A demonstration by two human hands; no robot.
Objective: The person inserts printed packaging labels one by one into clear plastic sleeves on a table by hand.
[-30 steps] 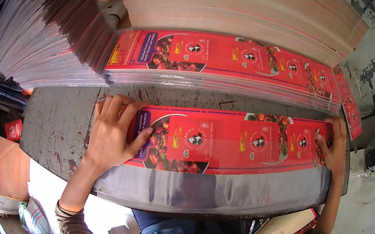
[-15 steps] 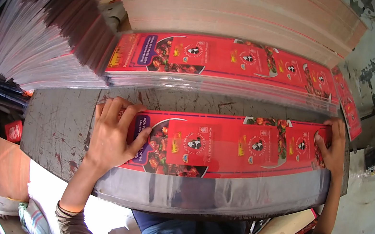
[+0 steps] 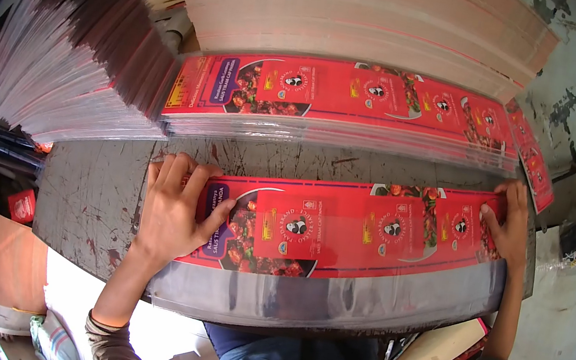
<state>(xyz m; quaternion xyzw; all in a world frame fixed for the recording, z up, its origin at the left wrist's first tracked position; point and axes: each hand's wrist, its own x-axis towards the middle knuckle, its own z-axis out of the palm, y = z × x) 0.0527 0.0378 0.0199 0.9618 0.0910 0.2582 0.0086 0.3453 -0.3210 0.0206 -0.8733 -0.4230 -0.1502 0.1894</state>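
- Head view, the only angle: a red printed sheet (image 3: 348, 226) lies on the scuffed counter (image 3: 88, 198), close against the worker, with clear plastic (image 3: 336, 305) along its near side; how many layers are there, I can't make out.
- Left hand (image 3: 176, 208) covers the sheet's left end, hiding some of the print; thumb well apart from the bent fingers and laid on the red face. Whether they pinch it, I can't tell.
- Right hand (image 3: 508, 226) sits at the other end, thumb on the face, fingers at the far corner; their undersides are hidden, so I can't tell if they're clamped.
- Behind lies a red-topped stack (image 3: 345, 95), a fanned pile (image 3: 89, 68) beside it and a tall brown stack (image 3: 364, 16) beyond, both cut off above.
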